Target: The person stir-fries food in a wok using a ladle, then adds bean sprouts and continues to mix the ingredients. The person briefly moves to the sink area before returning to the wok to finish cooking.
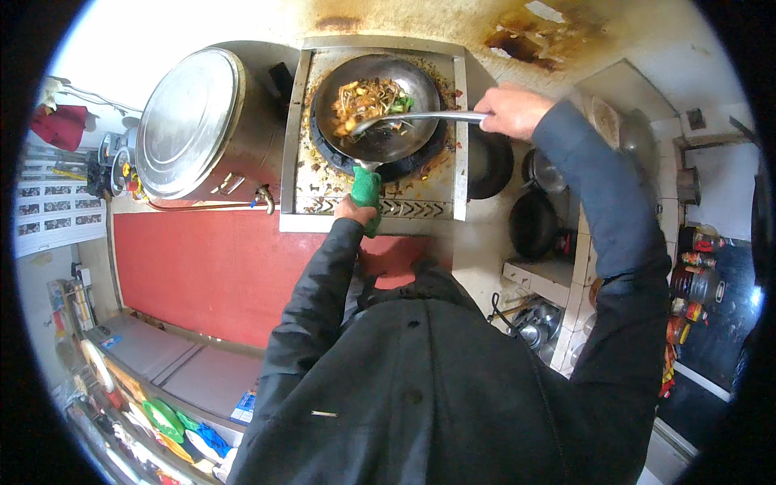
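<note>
A dark wok [414, 81] sits over the burner of a metal stove [323, 182]. Browned food with long thin strands and some green pieces [372, 99] fills its middle. My left hand [356, 212] is closed round the wok's handle, which is wrapped in a green cloth [366, 187]. In my right hand [516, 110] is the handle of a long metal ladle [428, 116]. The ladle's head reaches into the food at the wok's near left side; the food partly hides it. Both of my arms wear dark sleeves.
Left of the stove stands a large lidded metal pot [190, 121] with a tap [265, 199] low on its side. Another dark pan [489, 166] sits just right of the stove. Several jars [693, 283] stand at the far right. A red panel [194, 271] runs below the pot.
</note>
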Tool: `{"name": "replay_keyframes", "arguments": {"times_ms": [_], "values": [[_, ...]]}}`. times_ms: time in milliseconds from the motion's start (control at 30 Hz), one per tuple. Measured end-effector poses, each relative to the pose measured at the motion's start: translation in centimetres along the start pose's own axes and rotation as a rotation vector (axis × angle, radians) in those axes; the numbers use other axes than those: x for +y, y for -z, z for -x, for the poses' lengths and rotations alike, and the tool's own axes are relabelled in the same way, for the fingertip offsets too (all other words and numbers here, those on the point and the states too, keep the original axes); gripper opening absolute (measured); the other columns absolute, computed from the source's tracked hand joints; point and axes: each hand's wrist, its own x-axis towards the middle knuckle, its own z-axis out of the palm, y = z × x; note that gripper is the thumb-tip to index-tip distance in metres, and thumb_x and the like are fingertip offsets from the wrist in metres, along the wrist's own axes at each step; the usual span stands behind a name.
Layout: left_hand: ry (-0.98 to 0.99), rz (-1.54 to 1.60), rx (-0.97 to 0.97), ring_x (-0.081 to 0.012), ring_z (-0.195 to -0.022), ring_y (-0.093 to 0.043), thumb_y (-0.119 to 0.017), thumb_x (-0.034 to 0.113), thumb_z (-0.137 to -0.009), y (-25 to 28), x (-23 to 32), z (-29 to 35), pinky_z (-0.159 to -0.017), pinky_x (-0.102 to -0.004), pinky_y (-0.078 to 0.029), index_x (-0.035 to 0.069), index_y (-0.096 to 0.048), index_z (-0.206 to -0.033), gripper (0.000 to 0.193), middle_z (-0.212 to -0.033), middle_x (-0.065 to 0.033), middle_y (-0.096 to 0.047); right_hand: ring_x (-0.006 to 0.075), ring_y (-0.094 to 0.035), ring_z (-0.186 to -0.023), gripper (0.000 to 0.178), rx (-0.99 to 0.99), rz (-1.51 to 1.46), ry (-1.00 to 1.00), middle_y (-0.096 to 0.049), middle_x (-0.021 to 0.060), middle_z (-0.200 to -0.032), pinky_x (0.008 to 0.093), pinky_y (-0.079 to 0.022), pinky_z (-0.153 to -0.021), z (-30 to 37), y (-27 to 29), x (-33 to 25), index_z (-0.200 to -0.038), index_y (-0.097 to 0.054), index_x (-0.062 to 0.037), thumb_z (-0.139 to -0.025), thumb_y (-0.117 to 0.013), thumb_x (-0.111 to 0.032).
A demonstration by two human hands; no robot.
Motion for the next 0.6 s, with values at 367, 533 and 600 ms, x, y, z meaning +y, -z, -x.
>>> {"name": "replay_keyframes", "arguments": {"times_ms": [367, 533, 600], "values": [[-0.019, 0.063, 0.011, -0.0384, -0.097, -0.068, -0.077, 0.035, -0.056, -0.8, -1.4, -0.3, -0.090, -0.0422, -0.053, -0.002, -0.064, -0.109, 0.066, -0.102, -0.0259, -0.069, 0.0056, -0.036, -0.040, 0.023, 0.361, -0.821, -0.495, -0.043, -0.0038, -0.057, 0.0260, -0.029, -0.035, 2.5, -18.6, 1.1, -0.118, -0.060, -0.0099, -0.101, -0.053, -0.022], [-0.006, 0.023, -0.007, -0.0381, -0.095, -0.068, -0.077, 0.035, -0.056, 0.2, -0.6, -0.3, -0.089, -0.0424, -0.053, -0.002, -0.065, -0.109, 0.066, -0.101, -0.0251, -0.069, 0.0071, -0.039, -0.039, 0.024, 0.218, -1.787, -0.553, -0.046, -0.0022, -0.057, 0.0257, -0.028, -0.035, 0.5, -23.0, -5.8, -0.116, -0.064, -0.0097, -0.102, -0.052, -0.026], [-0.007, -0.013, 0.007, -0.0377, -0.095, -0.068, -0.077, 0.035, -0.056, -0.2, -1.7, -0.8, -0.088, -0.0424, -0.053, -0.002, -0.066, -0.109, 0.066, -0.100, -0.0244, -0.070, 0.0080, -0.039, -0.038, 0.025, 0.139, -2.082, -0.472, -0.046, -0.0022, -0.058, 0.0254, -0.028, -0.034, 0.8, -24.0, -6.4, -0.118, -0.064, -0.0099, -0.103, -0.051, -0.025]]}}
